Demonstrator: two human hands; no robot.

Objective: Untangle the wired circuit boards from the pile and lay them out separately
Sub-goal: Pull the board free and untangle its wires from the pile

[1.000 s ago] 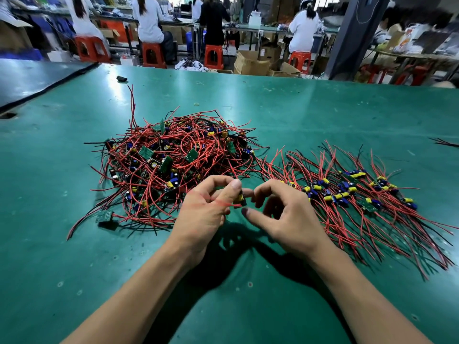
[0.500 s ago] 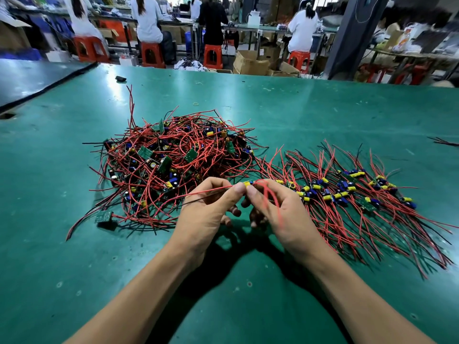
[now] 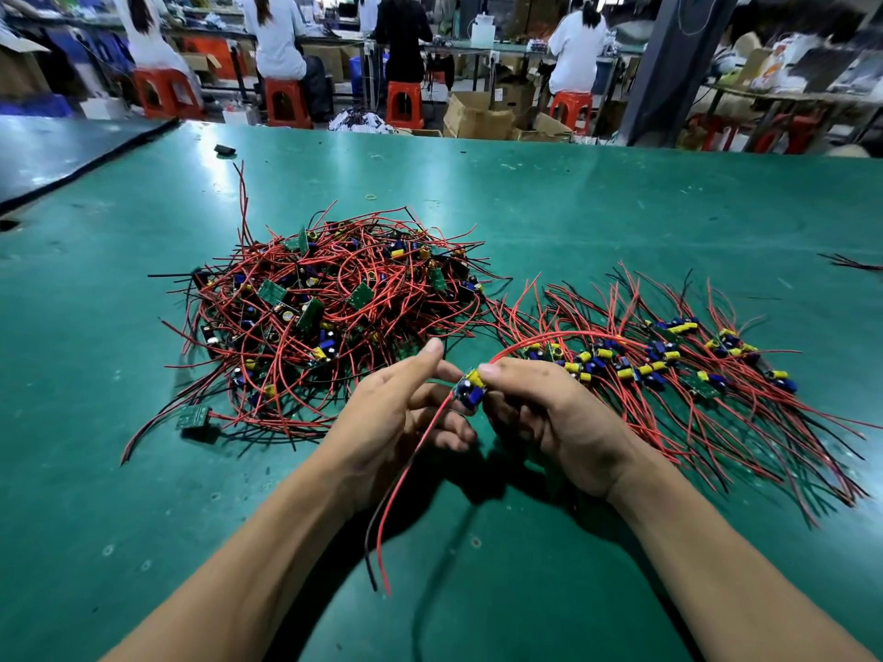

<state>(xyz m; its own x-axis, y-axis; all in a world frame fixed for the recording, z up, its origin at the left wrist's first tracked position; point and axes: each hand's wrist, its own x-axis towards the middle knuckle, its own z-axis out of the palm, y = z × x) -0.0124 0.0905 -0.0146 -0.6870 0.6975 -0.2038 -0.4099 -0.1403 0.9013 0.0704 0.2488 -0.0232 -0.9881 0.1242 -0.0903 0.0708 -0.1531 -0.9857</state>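
Your table (image 3: 621, 207) wears a smooth green mat with a soft sheen that mirrors the overhead lights. Wires in the pile (image 3: 334, 303) have glossy red and black plastic insulation. The circuit board (image 3: 470, 387) you hold carries shiny yellow and blue components. Beyond you: matt brown cardboard boxes (image 3: 473, 117) and orange plastic stools (image 3: 282, 102).

— What stands beyond the far edge of the green tabletop (image 3: 621, 193)?
— Orange stools (image 3: 404, 103), people (image 3: 279, 35) seated at long benches (image 3: 516, 49), cardboard boxes (image 3: 473, 118) near that edge, and a dark pillar (image 3: 669, 64) at right.
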